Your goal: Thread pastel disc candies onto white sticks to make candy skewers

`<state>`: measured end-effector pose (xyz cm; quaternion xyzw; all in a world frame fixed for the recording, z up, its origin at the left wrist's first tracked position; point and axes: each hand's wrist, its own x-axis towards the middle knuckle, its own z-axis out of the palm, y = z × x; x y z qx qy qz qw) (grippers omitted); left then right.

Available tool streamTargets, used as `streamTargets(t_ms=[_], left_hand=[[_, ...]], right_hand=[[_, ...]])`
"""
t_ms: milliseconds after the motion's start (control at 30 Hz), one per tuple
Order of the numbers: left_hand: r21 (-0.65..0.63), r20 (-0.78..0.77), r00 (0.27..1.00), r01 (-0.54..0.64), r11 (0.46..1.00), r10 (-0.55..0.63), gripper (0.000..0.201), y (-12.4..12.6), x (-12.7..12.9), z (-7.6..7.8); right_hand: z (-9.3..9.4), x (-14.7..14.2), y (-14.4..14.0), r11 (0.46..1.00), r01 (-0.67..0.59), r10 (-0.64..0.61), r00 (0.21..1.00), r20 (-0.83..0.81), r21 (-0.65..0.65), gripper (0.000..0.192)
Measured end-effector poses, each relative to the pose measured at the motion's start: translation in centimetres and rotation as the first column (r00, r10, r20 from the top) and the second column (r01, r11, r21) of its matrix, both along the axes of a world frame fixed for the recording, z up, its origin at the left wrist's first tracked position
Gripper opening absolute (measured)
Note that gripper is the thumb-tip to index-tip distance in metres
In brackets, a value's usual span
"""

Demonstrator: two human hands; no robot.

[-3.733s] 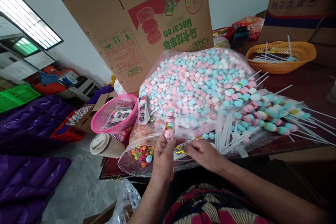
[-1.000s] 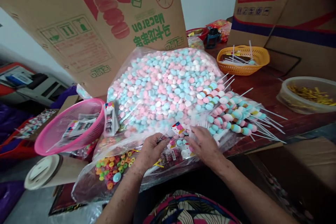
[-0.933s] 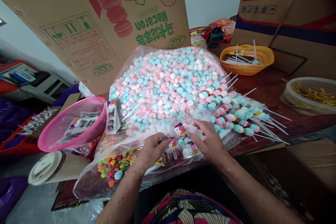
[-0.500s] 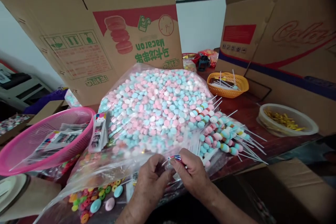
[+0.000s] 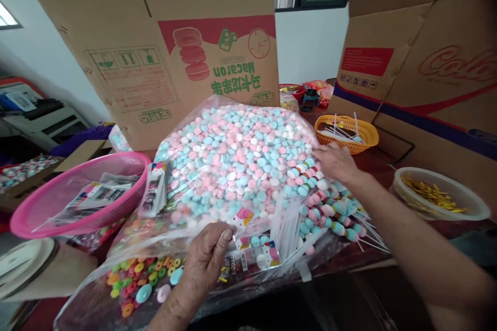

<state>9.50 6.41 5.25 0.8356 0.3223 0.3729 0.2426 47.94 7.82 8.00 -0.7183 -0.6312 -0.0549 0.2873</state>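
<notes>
Two hands at work over a crowded bench (image 5: 392,163). Far left, a pink basket (image 5: 50,212) holds flat printed packets; a round cream lid (image 5: 21,264) lies near it at the left edge. Just right of the basket, a narrow printed packet (image 5: 153,191) leans on the big clear bag of pink, blue and white candies (image 5: 236,155), which fills the middle of the scene. Behind it stands an opened cardboard box (image 5: 174,51) with a red band and green lettering.

Near left, a smaller clear bag of coloured ring candies (image 5: 135,282) lies at the bench's near edge. Left hand (image 5: 205,261) rests palm-down beside it, fingers curled loosely onto a small printed wrapper (image 5: 252,256); thumb and fingertips press the wrapper's left end down, nothing lifted. Whether the grip truly pinches the wrapper cannot be told.

Right of the wrapper, a bundle of white sticks (image 5: 287,227) lies under clear film. Further right, a heap of candy skewers (image 5: 330,207) fans out with bare stick ends pointing right. Right hand (image 5: 336,163) reaches out to the far end of that heap, fingers bent down onto the top skewers, touching them; the fingertips are hidden behind the knuckles, so its grip cannot be judged.

Far right: an orange basket (image 5: 367,137) with loose sticks, a second cardboard box (image 5: 427,72), and a clear tub (image 5: 438,201) of gold twist ties.
</notes>
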Motion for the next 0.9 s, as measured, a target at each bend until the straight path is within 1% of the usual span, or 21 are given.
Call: streamTargets(t_ms=[67,133,200,267,333,400,500,567,700,833,900], left_hand=[[0.068,0.034,0.999,0.023,0.997,-0.026,0.020,0.0,-0.4,0.2],[0.106,0.055,0.997,0.051,0.993,-0.057,0.020,0.1,-0.8,0.5],[0.120,0.065,0.994,0.080,0.990,-0.088,0.020,0.2,-1.2,0.7],[0.124,0.068,0.991,0.103,0.987,-0.112,0.020,0.2,-1.5,0.8],[0.127,0.060,0.989,0.123,0.984,-0.132,0.020,0.3,-1.6,0.8],[0.128,0.047,0.989,0.132,0.983,-0.138,0.021,0.3,-1.6,0.8],[0.114,0.037,0.990,0.130,0.985,-0.135,0.023,0.1,-1.6,0.9],[0.098,0.033,0.990,0.137,0.986,-0.141,0.024,0.0,-1.8,0.9],[0.079,0.015,0.992,0.125,0.989,-0.126,0.023,-0.3,-2.3,0.8],[-0.010,-0.065,0.989,0.136,0.991,-0.136,0.031,-0.6,-2.7,0.8],[-0.047,-0.086,0.985,0.145,0.988,-0.148,0.033,-0.7,-2.8,0.9]], right_hand=[[0.3,2.0,0.6,0.993,-0.104,0.108,0.992,0.072,-0.057,0.026],[0.6,2.7,0.3,0.974,-0.205,0.217,0.969,0.120,-0.101,0.034],[1.2,2.6,-0.9,0.952,-0.289,0.303,0.939,0.165,-0.105,0.038],[1.8,1.4,-2.8,0.937,-0.348,0.347,0.908,0.234,-0.038,0.043],[2.3,-0.8,-4.9,0.924,-0.374,0.337,0.893,0.298,0.075,0.045],[2.3,-3.7,-6.7,0.912,-0.383,0.322,0.889,0.327,0.144,0.038],[1.5,-7.4,-8.4,0.913,-0.389,0.325,0.875,0.358,0.124,0.027],[0.9,-8.8,-8.9,0.908,-0.401,0.325,0.856,0.403,0.118,0.027],[0.3,-9.5,-9.5,0.892,-0.440,0.340,0.808,0.481,0.109,0.028],[0.0,-9.5,-9.7,0.894,-0.444,0.362,0.799,0.480,0.066,0.029],[0.3,-9.5,-9.7,0.872,-0.487,0.411,0.774,0.481,0.039,0.029]])
